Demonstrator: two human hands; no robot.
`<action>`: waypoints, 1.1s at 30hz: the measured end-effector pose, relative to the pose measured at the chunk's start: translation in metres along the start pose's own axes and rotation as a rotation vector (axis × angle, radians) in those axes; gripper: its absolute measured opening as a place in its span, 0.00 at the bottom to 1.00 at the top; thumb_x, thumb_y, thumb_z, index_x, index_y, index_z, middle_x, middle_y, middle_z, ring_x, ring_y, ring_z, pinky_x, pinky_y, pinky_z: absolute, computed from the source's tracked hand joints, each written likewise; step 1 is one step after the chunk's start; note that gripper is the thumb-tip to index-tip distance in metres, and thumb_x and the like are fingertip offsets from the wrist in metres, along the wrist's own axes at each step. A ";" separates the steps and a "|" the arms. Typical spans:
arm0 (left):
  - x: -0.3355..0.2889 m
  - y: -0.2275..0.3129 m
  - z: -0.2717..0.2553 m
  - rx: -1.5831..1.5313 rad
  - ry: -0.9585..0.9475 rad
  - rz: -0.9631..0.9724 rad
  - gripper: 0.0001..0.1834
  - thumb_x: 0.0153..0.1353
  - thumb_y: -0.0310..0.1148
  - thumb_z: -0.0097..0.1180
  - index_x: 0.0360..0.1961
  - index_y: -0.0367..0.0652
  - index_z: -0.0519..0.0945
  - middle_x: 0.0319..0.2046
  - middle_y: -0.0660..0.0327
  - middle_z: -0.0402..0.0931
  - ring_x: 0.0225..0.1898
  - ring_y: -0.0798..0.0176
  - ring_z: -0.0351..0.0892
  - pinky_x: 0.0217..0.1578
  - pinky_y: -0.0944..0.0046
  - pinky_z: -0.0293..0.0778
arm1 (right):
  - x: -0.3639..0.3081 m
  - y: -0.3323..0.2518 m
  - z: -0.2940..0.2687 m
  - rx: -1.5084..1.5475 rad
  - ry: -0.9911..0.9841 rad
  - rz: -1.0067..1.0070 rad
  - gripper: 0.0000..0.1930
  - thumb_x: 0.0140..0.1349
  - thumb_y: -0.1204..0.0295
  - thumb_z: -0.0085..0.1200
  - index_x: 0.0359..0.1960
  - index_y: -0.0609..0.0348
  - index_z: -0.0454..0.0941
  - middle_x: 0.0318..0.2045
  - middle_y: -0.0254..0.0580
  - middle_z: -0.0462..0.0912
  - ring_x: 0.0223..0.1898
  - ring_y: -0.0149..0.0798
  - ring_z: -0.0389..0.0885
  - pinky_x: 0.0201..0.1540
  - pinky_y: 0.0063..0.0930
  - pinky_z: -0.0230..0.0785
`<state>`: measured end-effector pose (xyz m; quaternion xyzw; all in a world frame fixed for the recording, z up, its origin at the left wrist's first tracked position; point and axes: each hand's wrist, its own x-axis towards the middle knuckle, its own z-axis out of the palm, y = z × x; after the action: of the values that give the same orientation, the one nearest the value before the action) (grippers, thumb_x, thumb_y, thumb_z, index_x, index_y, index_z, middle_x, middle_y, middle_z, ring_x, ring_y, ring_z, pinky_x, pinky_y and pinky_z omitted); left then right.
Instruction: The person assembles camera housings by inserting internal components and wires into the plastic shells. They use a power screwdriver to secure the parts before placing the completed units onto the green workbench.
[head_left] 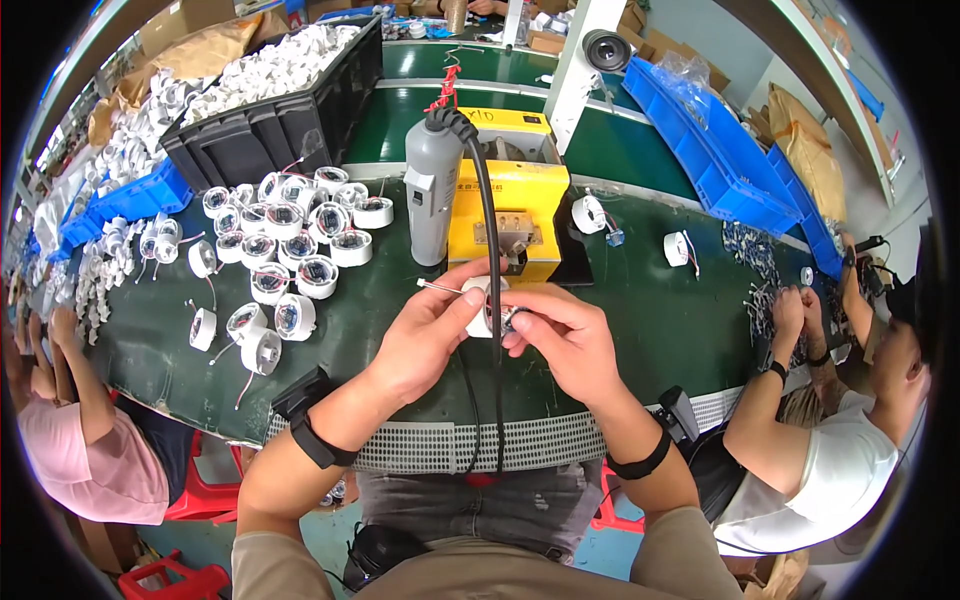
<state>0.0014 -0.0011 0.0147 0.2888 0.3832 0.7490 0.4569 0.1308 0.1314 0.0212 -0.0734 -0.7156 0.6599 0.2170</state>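
Observation:
In front of me, at the middle of the bench, my left hand holds a white round plastic housing between thumb and fingers. A thin wire with a white plug sticks out to its left. My right hand pinches a small dark part at the housing's right side; it looks like a little circuit board, partly hidden by my fingers. Just beyond my hands hangs a grey electric screwdriver with a black cable passing in front of the housing. Behind it stands a yellow machine with a metal fixture.
Many white housings with boards lie on the green bench to the left. A black crate of white parts stands behind them. On the right are loose housings, a blue bin and a co-worker; another person sits left.

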 end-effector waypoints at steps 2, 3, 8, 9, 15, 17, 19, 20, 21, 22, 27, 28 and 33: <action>0.000 -0.002 -0.002 -0.001 -0.047 -0.019 0.25 0.71 0.37 0.45 0.65 0.37 0.62 0.61 0.57 0.66 0.56 0.64 0.70 0.57 0.61 0.67 | 0.001 0.003 0.005 -0.031 0.078 -0.189 0.10 0.62 0.81 0.53 0.45 0.66 0.79 0.29 0.38 0.81 0.26 0.26 0.79 0.26 0.17 0.72; 0.000 -0.002 -0.002 -0.004 -0.064 -0.029 0.26 0.71 0.37 0.44 0.65 0.37 0.61 0.61 0.57 0.66 0.56 0.64 0.71 0.58 0.61 0.67 | 0.001 0.003 0.006 -0.032 0.077 -0.186 0.10 0.62 0.81 0.53 0.45 0.66 0.79 0.29 0.38 0.81 0.26 0.26 0.79 0.26 0.17 0.72; -0.003 -0.010 0.000 -0.023 -0.113 -0.112 0.26 0.72 0.36 0.42 0.68 0.38 0.57 0.62 0.56 0.64 0.59 0.63 0.69 0.60 0.61 0.65 | -0.003 0.004 -0.001 -0.044 0.134 0.021 0.10 0.57 0.84 0.59 0.41 0.67 0.78 0.33 0.40 0.79 0.26 0.27 0.78 0.29 0.16 0.72; -0.003 -0.010 0.001 -0.020 -0.121 -0.089 0.26 0.72 0.35 0.41 0.68 0.38 0.56 0.63 0.55 0.62 0.60 0.62 0.67 0.61 0.60 0.64 | -0.004 0.006 -0.001 -0.045 0.135 0.024 0.10 0.57 0.84 0.59 0.41 0.67 0.78 0.33 0.40 0.79 0.26 0.27 0.78 0.29 0.16 0.72; -0.005 -0.016 0.006 -0.066 -0.167 -0.019 0.29 0.73 0.36 0.37 0.71 0.41 0.48 0.66 0.54 0.57 0.65 0.58 0.61 0.64 0.58 0.59 | 0.005 0.013 0.000 -0.525 0.156 -0.576 0.13 0.54 0.84 0.62 0.40 0.66 0.76 0.37 0.42 0.80 0.32 0.28 0.79 0.33 0.18 0.73; -0.005 -0.019 0.003 -0.097 -0.181 0.012 0.30 0.73 0.37 0.37 0.71 0.41 0.45 0.67 0.54 0.56 0.65 0.57 0.61 0.64 0.58 0.58 | 0.008 0.008 0.018 -0.123 0.291 -0.419 0.16 0.53 0.86 0.61 0.44 0.66 0.74 0.39 0.43 0.80 0.38 0.31 0.80 0.38 0.21 0.76; -0.005 -0.022 -0.003 0.159 -0.238 0.082 0.33 0.73 0.38 0.39 0.72 0.42 0.41 0.66 0.55 0.56 0.66 0.59 0.59 0.65 0.58 0.56 | 0.004 0.015 0.012 -0.052 0.206 -0.242 0.17 0.53 0.86 0.60 0.45 0.66 0.73 0.39 0.42 0.79 0.38 0.32 0.80 0.40 0.22 0.76; -0.006 -0.020 0.000 0.327 -0.186 0.089 0.34 0.71 0.38 0.44 0.71 0.41 0.45 0.63 0.57 0.61 0.62 0.62 0.63 0.61 0.62 0.60 | 0.003 0.019 0.007 0.019 0.122 -0.063 0.18 0.53 0.87 0.59 0.46 0.66 0.71 0.39 0.42 0.79 0.39 0.33 0.81 0.41 0.23 0.77; -0.003 -0.025 -0.003 0.348 -0.142 0.016 0.32 0.70 0.37 0.46 0.70 0.40 0.50 0.60 0.58 0.64 0.59 0.64 0.66 0.57 0.63 0.65 | 0.004 0.020 0.006 -0.079 0.154 -0.085 0.17 0.53 0.89 0.57 0.45 0.66 0.72 0.39 0.39 0.79 0.40 0.33 0.81 0.41 0.23 0.77; 0.000 -0.028 -0.007 0.368 -0.098 -0.056 0.31 0.70 0.37 0.49 0.69 0.39 0.54 0.57 0.59 0.67 0.56 0.66 0.68 0.53 0.64 0.71 | 0.004 0.016 0.003 -0.188 0.196 -0.084 0.11 0.54 0.88 0.55 0.40 0.67 0.76 0.36 0.40 0.80 0.38 0.31 0.81 0.39 0.21 0.75; 0.005 -0.017 -0.011 0.304 -0.040 -0.198 0.19 0.69 0.33 0.47 0.58 0.34 0.68 0.44 0.60 0.75 0.41 0.69 0.78 0.41 0.64 0.81 | 0.035 -0.004 0.013 -0.714 0.347 -0.537 0.15 0.54 0.77 0.60 0.44 0.66 0.76 0.38 0.45 0.81 0.40 0.41 0.82 0.44 0.31 0.73; 0.004 -0.016 -0.010 0.294 0.005 -0.196 0.19 0.69 0.31 0.47 0.57 0.31 0.68 0.45 0.56 0.74 0.42 0.66 0.78 0.40 0.64 0.83 | 0.045 -0.010 0.027 -0.685 0.394 -0.530 0.22 0.53 0.76 0.62 0.50 0.66 0.73 0.40 0.45 0.81 0.43 0.41 0.81 0.46 0.31 0.73; 0.005 -0.025 -0.016 0.318 0.056 -0.269 0.16 0.68 0.28 0.45 0.52 0.28 0.70 0.45 0.52 0.74 0.42 0.62 0.80 0.39 0.63 0.84 | 0.099 0.006 0.073 -0.332 0.175 -0.317 0.31 0.55 0.74 0.63 0.58 0.65 0.61 0.43 0.45 0.80 0.43 0.36 0.81 0.50 0.33 0.72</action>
<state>-0.0015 0.0053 -0.0149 0.2826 0.5442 0.6189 0.4908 0.0111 0.1043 0.0340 -0.0520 -0.7953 0.4820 0.3639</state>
